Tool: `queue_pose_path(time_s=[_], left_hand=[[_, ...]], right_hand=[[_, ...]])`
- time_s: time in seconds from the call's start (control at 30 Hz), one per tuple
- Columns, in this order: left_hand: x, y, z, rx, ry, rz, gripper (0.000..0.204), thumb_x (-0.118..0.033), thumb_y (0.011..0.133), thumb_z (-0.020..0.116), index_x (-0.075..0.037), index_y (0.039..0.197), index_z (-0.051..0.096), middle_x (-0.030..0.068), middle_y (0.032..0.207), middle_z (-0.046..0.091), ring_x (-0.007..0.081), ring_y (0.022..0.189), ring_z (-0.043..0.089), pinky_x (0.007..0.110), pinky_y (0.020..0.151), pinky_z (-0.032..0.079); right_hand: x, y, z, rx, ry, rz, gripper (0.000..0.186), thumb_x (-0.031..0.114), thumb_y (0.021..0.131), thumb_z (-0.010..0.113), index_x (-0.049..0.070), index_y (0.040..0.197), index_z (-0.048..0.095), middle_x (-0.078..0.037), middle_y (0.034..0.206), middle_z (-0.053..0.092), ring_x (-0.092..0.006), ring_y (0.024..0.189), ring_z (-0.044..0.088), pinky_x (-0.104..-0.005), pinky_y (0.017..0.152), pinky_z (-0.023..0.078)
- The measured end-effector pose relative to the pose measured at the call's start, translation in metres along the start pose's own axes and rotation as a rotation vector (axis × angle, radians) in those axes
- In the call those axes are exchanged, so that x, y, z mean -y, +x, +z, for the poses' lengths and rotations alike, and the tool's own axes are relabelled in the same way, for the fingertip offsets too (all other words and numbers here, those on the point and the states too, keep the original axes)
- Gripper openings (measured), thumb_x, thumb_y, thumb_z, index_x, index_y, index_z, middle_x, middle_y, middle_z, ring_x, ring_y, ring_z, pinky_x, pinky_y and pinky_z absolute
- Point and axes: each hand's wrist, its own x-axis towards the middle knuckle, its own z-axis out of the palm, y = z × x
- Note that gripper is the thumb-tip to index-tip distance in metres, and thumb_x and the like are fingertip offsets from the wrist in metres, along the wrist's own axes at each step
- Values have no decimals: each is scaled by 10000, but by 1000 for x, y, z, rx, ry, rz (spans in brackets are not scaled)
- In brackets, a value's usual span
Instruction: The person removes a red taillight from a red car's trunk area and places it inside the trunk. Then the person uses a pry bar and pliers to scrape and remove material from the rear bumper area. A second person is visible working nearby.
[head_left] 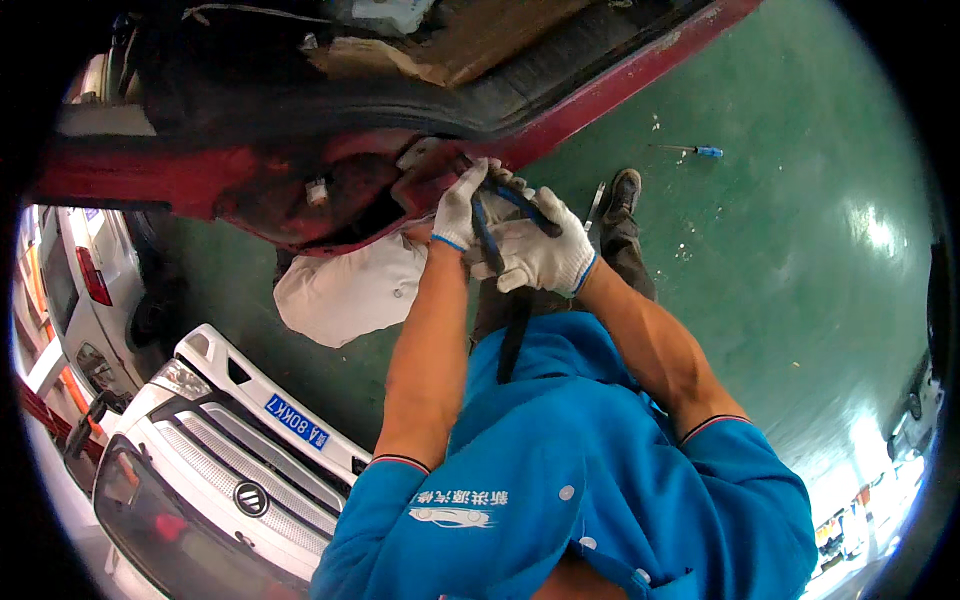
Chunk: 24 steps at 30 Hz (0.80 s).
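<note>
Both my hands wear white knitted gloves with blue cuffs. Between them is a pair of pliers (pixel 484 235) with blue-and-black handles spread apart, its jaws pointing at the edge of a dark red car body (pixel 420 185). My left hand (pixel 461 208) is closed around the pliers near their head, close to the dented red metal. From the right, my right hand (pixel 550 250) is closed about the handles, its thumb near the end of one. Glove and fingers partly hide the jaws, so what they touch cannot be seen.
A person in a pale shirt (pixel 350 290) is low beside the red panel, left of my arms. A blue-handled screwdriver (pixel 708 152) lies on the green floor (pixel 790 260). A white vehicle (pixel 245 440) stands at lower left, a silver one (pixel 95 270) beyond it.
</note>
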Motion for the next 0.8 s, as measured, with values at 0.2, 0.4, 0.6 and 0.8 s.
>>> queue_pose_path(time_s=[0.2, 0.4, 0.6, 0.8], left_hand=[[1, -9, 2, -23, 36, -30, 393, -419, 999, 658, -47, 1123, 629, 119, 1001, 667, 304, 944, 660, 471, 902, 546], [16, -7, 39, -335, 208, 6, 344, -369, 978, 699, -58, 1092, 606, 124, 921, 651, 271, 858, 647, 428, 794, 551], [38, -17, 52, -295, 143, 79, 299, -256, 981, 696, -35, 1145, 579, 139, 1000, 629, 271, 910, 638, 429, 828, 542], [31, -58, 54, 69, 143, 216, 304, -128, 989, 611, -41, 1281, 604, 189, 1235, 642, 378, 1150, 626, 547, 997, 513]], right_hand=[[6, -7, -7, -311, -635, -19, 631, 373, 889, 683, 1, 1377, 534, -227, 1263, 626, -371, 1138, 630, -505, 949, 546], [12, -6, 72, -1057, -2390, 307, 687, 359, 742, 654, -118, 1226, 555, -338, 1163, 648, -437, 1103, 663, -443, 944, 551], [5, -44, 63, -1014, -2302, 105, 653, 342, 738, 669, -85, 1218, 555, -311, 1126, 653, -409, 1089, 670, -446, 929, 540], [13, -123, 57, -647, -1627, 51, 861, 164, 694, 741, 15, 1491, 449, -88, 1083, 653, -188, 935, 617, -323, 843, 533]])
